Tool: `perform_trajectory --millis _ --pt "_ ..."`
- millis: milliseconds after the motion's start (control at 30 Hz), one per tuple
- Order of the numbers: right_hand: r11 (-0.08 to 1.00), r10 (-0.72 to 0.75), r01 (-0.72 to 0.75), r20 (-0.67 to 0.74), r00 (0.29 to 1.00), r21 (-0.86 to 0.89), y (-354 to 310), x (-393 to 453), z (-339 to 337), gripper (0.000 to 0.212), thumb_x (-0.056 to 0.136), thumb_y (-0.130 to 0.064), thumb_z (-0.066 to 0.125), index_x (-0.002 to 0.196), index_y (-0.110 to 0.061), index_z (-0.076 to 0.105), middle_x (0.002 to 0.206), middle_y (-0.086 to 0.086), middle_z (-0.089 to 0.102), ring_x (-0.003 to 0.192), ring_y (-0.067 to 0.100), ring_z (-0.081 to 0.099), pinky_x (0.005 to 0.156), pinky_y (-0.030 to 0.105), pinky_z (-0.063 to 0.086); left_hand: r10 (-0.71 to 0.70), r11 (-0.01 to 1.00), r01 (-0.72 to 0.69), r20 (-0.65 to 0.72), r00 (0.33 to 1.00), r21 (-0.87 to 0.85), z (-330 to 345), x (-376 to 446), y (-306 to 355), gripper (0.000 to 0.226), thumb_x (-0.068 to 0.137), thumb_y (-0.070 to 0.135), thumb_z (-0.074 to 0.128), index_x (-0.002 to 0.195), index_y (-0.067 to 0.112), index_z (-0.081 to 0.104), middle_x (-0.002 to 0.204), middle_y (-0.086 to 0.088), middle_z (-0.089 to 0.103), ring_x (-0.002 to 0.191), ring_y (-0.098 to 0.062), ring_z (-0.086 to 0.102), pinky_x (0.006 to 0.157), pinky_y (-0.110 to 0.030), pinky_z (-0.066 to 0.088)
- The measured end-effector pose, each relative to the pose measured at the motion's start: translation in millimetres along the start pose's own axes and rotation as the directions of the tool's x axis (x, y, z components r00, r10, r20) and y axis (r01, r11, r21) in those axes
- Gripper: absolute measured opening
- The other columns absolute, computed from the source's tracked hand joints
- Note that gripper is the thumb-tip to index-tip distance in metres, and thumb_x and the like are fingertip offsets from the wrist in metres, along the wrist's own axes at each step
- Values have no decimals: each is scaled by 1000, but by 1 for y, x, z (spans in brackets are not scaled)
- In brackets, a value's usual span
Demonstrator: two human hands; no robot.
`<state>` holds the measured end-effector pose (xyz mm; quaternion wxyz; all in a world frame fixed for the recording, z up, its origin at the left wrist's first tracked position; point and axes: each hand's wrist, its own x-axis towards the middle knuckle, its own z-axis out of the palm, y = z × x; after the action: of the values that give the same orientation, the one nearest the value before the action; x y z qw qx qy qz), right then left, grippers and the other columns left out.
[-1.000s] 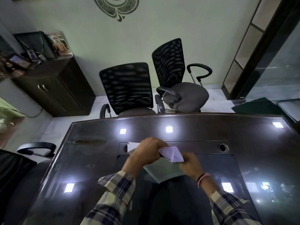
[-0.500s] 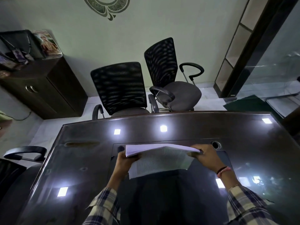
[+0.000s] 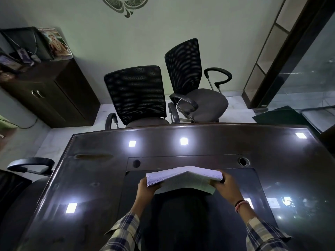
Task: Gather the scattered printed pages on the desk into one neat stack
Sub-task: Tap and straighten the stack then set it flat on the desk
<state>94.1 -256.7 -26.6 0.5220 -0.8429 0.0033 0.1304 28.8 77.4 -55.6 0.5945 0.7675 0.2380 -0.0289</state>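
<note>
A thick stack of printed pages (image 3: 183,175) was held over the near centre of the desk (image 3: 94,178), its white sheet edges showing as fine ribbed layers and its top face bowed up into a shallow ridge at the middle. The left hand (image 3: 145,191) gripped the stack's nine o'clock end, fingers curled underneath it, while the right hand (image 3: 224,187) clasped the three o'clock end the same way; whether the stack's underside touched the desk could not be told. Both wrists came out of checked woven sleeves, and a thin thread band (image 3: 239,203) circled the right one. The desk was dark, glossy and mirror-smooth, reflecting square ceiling lights, with a round cable hole (image 3: 243,161) at one o'clock from the stack. Beyond its curved far edge, at twelve o'clock, stood two office chairs (image 3: 136,93) with black perforated mesh backs and looped armrests. A dark wooden cabinet (image 3: 54,95) stood at ten o'clock.
</note>
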Motion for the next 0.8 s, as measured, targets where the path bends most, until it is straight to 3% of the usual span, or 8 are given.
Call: perform_trajectory --millis 100,167,300,567,633,700,733,800 --pt "991 -93 95 22 995 -97 -9 6 -11 32 76 -12 87 101 -28 74 96 -18 75 90 2 69 78 16 53 13 998 -13 8 1000 68 -6 8 -3 26 79 3 85 101 16 82 93 8 81 90 -8 76 78 -27 58" --pt "953 -156 185 136 978 -240 -26 16 -16 25 76 -20 85 98 -27 75 93 -21 74 88 0 68 79 17 53 10 996 -9 -12 1000 91 -8 11 -3 24 79 6 86 101 14 82 92 6 81 90 -9 76 78 -28 59" --pt "717 -60 328 414 908 -615 -66 37 1 29 75 -40 65 101 -29 71 94 -12 73 90 13 67 81 34 55 10 996 -9 -7 1000 93 -5 12 -4 24 80 9 85 103 15 82 94 5 81 92 -12 77 82 -34 61" --pt "467 -60 538 581 812 -702 -113 42 95 45 84 -12 55 125 -29 64 119 10 69 112 35 63 91 38 51 13 990 -13 2 1000 139 -7 5 -3 20 79 9 86 95 19 83 87 7 81 85 -9 77 81 -44 63" --pt "484 -110 545 571 814 -685 -110 41 99 48 83 -10 54 125 -28 67 123 7 70 115 34 63 95 37 50 29 988 -28 -6 1000 154 -11 4 -3 20 78 12 87 95 21 82 86 8 80 84 -8 77 81 -46 63" --pt "570 -132 522 556 820 -634 -109 43 89 49 82 -12 55 124 -33 70 124 -2 72 117 28 62 96 35 49 -2 991 9 -51 999 130 -16 5 -6 30 75 21 91 103 22 78 93 7 79 90 -11 75 80 -40 63" --pt "620 -144 505 545 826 -600 -107 44 80 44 81 -13 58 114 -39 73 113 -9 75 109 23 65 90 33 50 -50 996 57 -93 994 74 -20 4 -11 41 74 24 92 109 23 73 100 7 76 94 -14 73 81 -36 61" --pt "785 -211 431 461 862 -446 -104 45 58 39 81 -12 69 75 -50 69 69 -22 68 71 7 61 68 28 46 -169 980 152 -135 976 -130 -28 -1 -16 67 67 30 98 122 21 61 113 2 71 104 -18 69 90 -34 58"
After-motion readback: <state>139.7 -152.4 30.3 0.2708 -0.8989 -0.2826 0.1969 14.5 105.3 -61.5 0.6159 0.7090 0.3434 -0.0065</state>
